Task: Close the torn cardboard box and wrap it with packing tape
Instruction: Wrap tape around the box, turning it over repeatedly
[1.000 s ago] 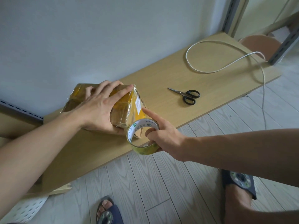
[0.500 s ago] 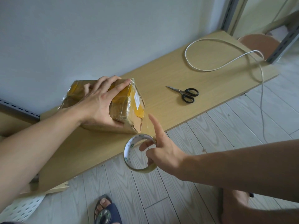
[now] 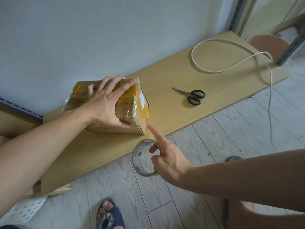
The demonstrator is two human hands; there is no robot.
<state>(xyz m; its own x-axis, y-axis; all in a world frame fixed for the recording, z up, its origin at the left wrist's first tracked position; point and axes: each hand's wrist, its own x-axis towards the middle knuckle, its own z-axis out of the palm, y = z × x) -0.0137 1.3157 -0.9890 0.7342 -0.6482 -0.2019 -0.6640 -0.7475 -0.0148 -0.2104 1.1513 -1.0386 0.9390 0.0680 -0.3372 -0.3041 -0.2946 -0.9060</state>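
Gripping the cardboard box (image 3: pixel 130 111) left of the frame's centre, the left hand (image 3: pixel 104 104) lays its fingers over the top and its thumb on the near face. The box sits on the wooden board (image 3: pixel 173 116). Below centre, the right hand (image 3: pixel 170 161) holds the tape roll (image 3: pixel 137 154), curled fingers hooked through its core and index finger straight, its tip at the box's lower corner. Scissors (image 3: pixel 193 95) and a white cord (image 3: pixel 211 72) lie toward the upper right.

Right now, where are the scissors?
In the head view, the scissors lie flat on the wooden board, right of centre, between the cardboard box on their left and the white cord looped farther back.
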